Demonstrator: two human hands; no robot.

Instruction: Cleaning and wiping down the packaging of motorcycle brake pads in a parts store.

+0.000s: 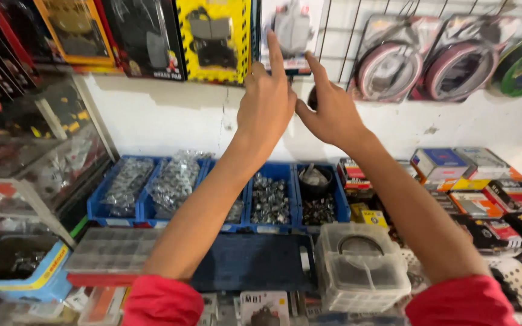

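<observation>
Currently: left hand point(267, 102) and right hand point(331, 111), fingers loosely spread and holding nothing, both raised to the grey blister-packed part point(292, 30) on the wire rack point(339, 36). Pack not yet gripped, well above the blue bins point(273, 175).

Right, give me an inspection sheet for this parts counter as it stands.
Surface: counter crowded, dark tray in the middle.
Job's things: grey blister pack hanging on the wall grid.
Clutter: blue bins of bagged metal hardware, clear lidded box, stacked cartons.
Fingers: left hand raised, index finger on the grey pack; right hand beside it, index finger up, touching cannot be told.
Cables: coiled ones in hanging packs.
Surroundings: white wall, glass case at left.
</observation>
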